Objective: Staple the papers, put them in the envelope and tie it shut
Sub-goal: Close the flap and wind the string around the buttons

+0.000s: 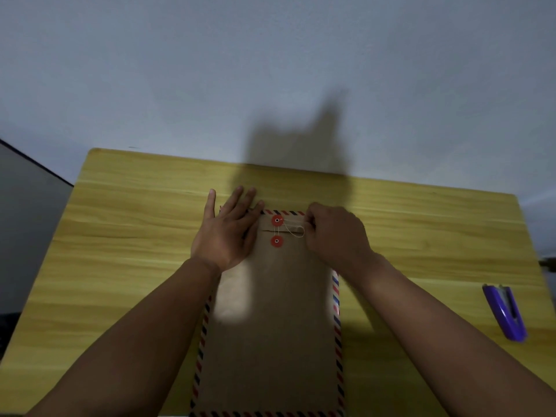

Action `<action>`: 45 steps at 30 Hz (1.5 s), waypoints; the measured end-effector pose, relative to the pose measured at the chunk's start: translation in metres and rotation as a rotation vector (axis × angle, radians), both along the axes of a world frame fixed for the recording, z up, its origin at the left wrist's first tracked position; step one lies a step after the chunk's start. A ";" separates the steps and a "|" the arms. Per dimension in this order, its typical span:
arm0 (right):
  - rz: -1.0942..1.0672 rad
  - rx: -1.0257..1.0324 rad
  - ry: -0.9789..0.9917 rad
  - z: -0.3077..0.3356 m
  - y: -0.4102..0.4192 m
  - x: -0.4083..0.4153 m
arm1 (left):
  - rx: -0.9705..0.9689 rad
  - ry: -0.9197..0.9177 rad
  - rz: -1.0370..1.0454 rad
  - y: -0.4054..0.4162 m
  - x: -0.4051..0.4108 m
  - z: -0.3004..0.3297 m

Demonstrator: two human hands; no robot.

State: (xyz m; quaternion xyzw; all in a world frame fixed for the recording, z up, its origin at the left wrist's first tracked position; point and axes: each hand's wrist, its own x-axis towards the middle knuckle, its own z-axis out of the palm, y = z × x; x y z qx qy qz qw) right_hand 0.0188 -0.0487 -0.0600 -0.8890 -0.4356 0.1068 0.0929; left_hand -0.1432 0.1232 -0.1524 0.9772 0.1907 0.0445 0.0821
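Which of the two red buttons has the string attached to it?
The upper red button, on the flap; string runs from it to the right hand. The lower red button is bare.

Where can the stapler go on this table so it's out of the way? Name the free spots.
Bare wood lies left of the envelope, out to the table edge, and along the far edge beyond both hands. The right side is free between the envelope and the stapler. It is crowded at the flap, where the left hand presses and the right hand pinches the string.
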 end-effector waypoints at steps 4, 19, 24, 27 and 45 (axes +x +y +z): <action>0.106 -0.072 -0.063 0.013 0.018 0.009 | 0.004 0.002 -0.003 0.000 0.000 0.000; 0.207 -0.449 0.091 0.038 0.063 0.022 | -0.001 -0.044 -0.009 -0.001 0.000 0.001; 0.211 -0.436 0.110 0.040 0.060 0.020 | 0.013 -0.056 -0.011 -0.001 -0.001 0.000; 0.189 -0.443 -0.012 0.039 0.058 0.019 | 0.009 -0.064 -0.013 -0.001 -0.001 0.000; 0.266 -0.322 0.698 0.033 0.061 0.007 | 0.013 -0.066 -0.023 0.000 -0.001 -0.001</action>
